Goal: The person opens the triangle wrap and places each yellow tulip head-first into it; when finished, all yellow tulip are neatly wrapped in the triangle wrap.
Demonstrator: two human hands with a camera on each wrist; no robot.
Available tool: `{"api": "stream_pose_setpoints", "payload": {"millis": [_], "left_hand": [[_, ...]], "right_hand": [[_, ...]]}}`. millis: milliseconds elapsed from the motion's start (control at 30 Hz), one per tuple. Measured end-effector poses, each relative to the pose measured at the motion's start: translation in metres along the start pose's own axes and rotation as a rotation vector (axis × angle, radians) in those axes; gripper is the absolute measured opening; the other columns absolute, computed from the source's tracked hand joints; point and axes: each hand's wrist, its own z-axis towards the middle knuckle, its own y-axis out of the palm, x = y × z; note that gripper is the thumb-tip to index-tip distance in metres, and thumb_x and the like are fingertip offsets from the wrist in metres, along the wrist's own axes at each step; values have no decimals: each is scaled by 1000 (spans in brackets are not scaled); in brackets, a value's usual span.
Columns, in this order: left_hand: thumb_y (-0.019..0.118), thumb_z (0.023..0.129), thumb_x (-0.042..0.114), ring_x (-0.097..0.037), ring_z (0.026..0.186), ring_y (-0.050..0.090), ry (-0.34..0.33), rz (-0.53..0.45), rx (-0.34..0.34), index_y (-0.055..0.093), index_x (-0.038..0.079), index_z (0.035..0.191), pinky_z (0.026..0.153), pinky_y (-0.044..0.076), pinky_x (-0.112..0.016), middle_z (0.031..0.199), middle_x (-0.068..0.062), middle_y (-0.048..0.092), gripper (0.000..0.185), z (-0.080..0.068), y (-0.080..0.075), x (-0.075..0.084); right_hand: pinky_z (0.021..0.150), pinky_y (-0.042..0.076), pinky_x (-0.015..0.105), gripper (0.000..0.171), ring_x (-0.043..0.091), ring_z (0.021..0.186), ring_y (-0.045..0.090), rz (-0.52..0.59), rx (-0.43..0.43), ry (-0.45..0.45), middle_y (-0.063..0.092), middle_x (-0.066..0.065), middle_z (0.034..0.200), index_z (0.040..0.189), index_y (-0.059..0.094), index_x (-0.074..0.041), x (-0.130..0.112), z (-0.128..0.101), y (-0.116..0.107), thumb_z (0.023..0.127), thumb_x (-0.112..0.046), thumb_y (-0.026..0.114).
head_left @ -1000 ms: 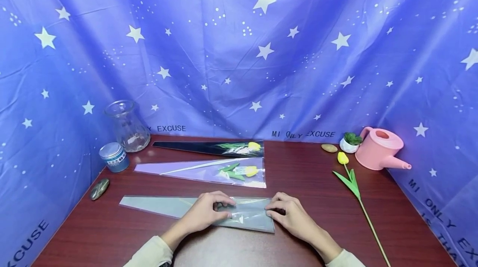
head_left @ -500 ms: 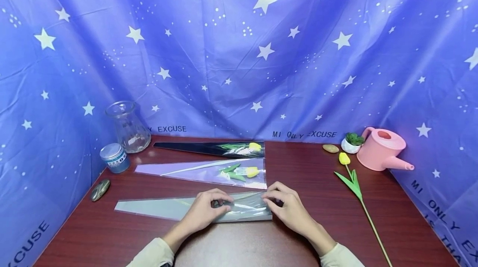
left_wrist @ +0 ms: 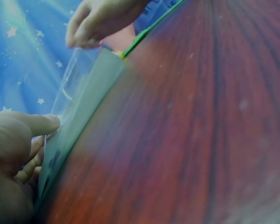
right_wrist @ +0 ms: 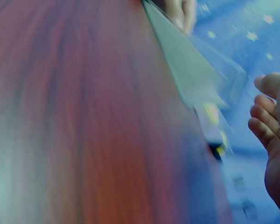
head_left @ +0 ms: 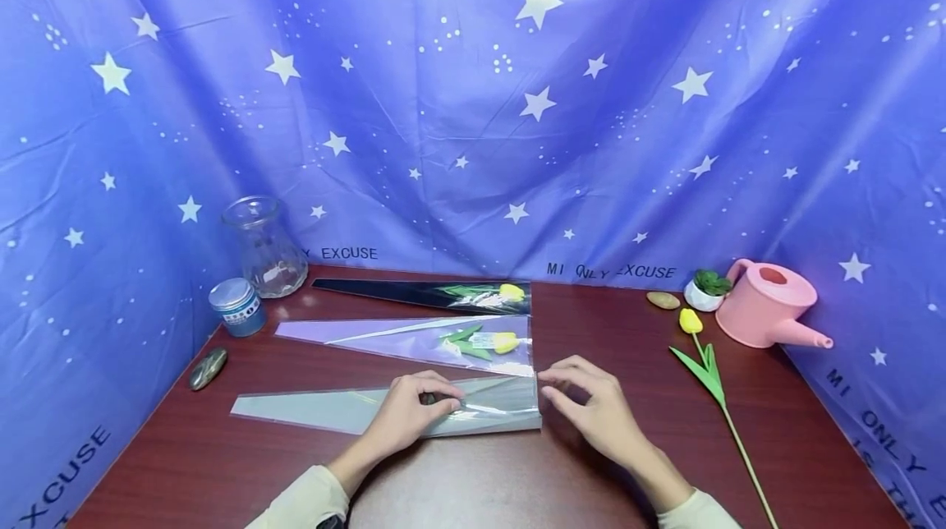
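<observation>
Lower centre of the frame, an empty grey sleeve is pinched at its wide mouth by the left hand. The right hand hangs loosely curled just off it, holding nothing. Two tulips lie sleeved behind; one loose tulip, at right, is judged left to wrap.

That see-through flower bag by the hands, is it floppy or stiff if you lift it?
Probably floppy: the clear flower sleeve is thin film, and its wide end bulges and creases where the left hand pinches it. Likely very light and slippery too, since it shines and lies flat on the smooth table.

Dark red table with three cone sleeves, loose tulip, jar, tin, watering can.
</observation>
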Motion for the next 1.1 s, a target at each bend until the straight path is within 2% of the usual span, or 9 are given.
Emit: {"api": "stream_pose_setpoints", "payload": {"millis": [133,233,400,533,667,833,900,1100], "left_hand": [[84,86,18,-5,95,70,12,-1,-7,84,26,97,85,54,-22,95,14,77,14,2,-1,-1],[84,87,19,-5,94,70,11,2,-17,84,25,98,83,53,-22,94,13,77,13,3,-3,-2],[83,88,21,-4,93,69,10,-7,-34,84,27,99,80,52,-21,95,13,77,12,7,-4,-4],[83,87,21,-4,94,70,5,-12,-37,84,27,99,83,53,-22,95,14,77,13,6,-3,-5],[83,88,21,-3,96,70,-13,-14,-44,84,27,99,87,53,-22,96,15,78,12,4,-3,-5],[83,88,22,-4,96,70,-18,-16,-41,83,28,98,88,53,-22,96,15,77,12,4,-3,-5],[83,88,22,-4,95,70,-13,-17,-40,83,28,98,88,53,-22,95,15,77,12,4,-3,-6],[82,88,22,-3,94,69,-11,-25,-42,83,28,98,85,53,-21,96,14,78,11,4,-3,-7]], "right_hand": [[83,52,12,29,5,94,68,-66,47,81,76,7,99,107,78,-9,14,-17,-43,82,6,82],[79,50,8,31,-2,90,67,-145,118,158,76,7,95,108,77,-6,23,-37,-82,81,10,80],[74,48,6,32,-11,82,64,-253,211,326,74,-14,87,114,74,0,36,-71,-138,83,9,78],[74,50,3,36,-13,82,65,-242,251,413,73,-22,86,120,68,7,48,-93,-165,85,11,76],[72,50,3,37,-14,82,66,-246,245,467,74,-24,89,121,68,3,59,-112,-179,85,11,75],[67,50,5,36,-13,79,66,-252,223,530,73,-26,89,121,70,-7,65,-126,-182,87,7,75],[67,50,6,35,-13,79,66,-245,216,547,72,-25,89,121,69,-5,66,-128,-181,87,5,76],[65,47,6,40,-11,73,65,-270,184,588,70,-24,83,118,66,10,67,-129,-177,84,-1,82]]}}
